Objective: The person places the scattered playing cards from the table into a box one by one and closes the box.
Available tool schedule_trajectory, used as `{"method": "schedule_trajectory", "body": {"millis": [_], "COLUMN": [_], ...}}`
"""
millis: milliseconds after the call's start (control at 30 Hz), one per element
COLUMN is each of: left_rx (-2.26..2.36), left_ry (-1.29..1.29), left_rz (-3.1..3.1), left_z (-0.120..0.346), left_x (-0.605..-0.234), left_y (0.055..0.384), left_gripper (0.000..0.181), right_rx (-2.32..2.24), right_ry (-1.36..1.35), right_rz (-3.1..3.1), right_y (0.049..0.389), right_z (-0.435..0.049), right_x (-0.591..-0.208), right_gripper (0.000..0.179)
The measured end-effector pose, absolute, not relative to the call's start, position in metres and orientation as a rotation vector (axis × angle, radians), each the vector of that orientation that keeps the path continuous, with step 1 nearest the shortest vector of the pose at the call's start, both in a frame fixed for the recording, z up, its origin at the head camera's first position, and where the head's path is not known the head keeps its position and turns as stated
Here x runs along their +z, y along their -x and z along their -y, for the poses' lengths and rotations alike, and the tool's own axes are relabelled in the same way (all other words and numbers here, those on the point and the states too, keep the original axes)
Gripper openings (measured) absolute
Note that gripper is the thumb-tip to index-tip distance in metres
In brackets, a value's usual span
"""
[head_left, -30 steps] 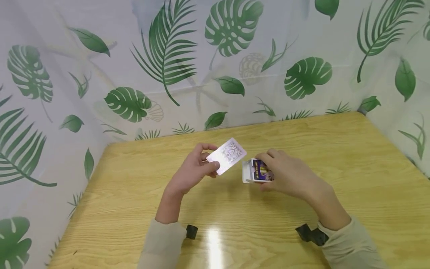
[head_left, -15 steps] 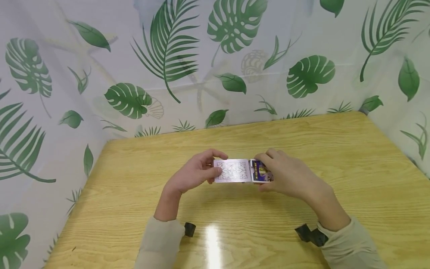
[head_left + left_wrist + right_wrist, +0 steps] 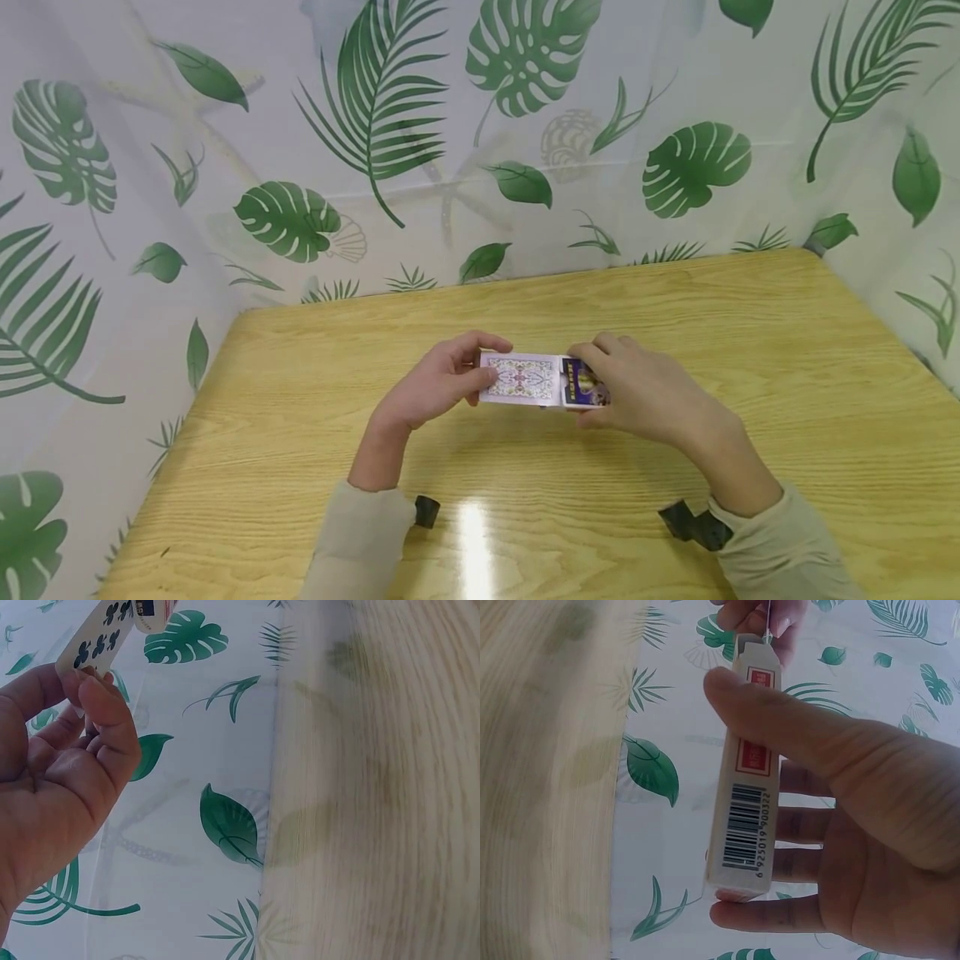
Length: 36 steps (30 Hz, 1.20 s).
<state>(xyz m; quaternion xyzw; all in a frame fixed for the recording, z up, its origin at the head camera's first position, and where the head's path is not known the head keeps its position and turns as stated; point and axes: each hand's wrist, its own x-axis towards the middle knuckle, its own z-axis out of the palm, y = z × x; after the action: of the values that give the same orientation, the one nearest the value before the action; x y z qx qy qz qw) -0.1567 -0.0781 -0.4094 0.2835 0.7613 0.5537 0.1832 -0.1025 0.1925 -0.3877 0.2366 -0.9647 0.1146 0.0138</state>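
Above the table, my left hand (image 3: 431, 387) pinches a playing card (image 3: 525, 380) between thumb and fingers, patterned back upward. Its underside, in the left wrist view, shows black clubs on the card face (image 3: 97, 646). My right hand (image 3: 652, 387) grips a small card box (image 3: 577, 385) with a purple and yellow front. The right wrist view shows the thumb across the box's narrow side (image 3: 742, 817), which bears a barcode and red labels, with fingers behind and below it. The card's right edge meets the box's open end, which faces left.
A wood-grain table (image 3: 300, 467) lies under both hands. White cloth (image 3: 450, 250) printed with green leaves rises behind and on both sides. Black wrist mounts (image 3: 426, 512) sit at the light sleeves (image 3: 356, 542).
My left hand has turned the card from a slant to level and brought it right, up against the box's open end. My right hand keeps its grip on the box, nearly still.
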Motion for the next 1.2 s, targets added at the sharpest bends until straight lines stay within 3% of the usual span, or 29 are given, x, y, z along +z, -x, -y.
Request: {"method": "schedule_trajectory", "body": {"millis": [1200], "left_rx": [1.686], "left_ry": [-0.765], "left_rz": [-1.896], "left_z": [0.0734], "left_x": [-0.4124], "left_y": [0.1576], "left_gripper": [0.041], "right_rx": [0.388], "right_ry": [-0.749], "right_rz": [2.97], "right_y": [0.1031], "right_z": [-0.1899], "right_x": [-0.3883], "right_gripper": [0.075]}}
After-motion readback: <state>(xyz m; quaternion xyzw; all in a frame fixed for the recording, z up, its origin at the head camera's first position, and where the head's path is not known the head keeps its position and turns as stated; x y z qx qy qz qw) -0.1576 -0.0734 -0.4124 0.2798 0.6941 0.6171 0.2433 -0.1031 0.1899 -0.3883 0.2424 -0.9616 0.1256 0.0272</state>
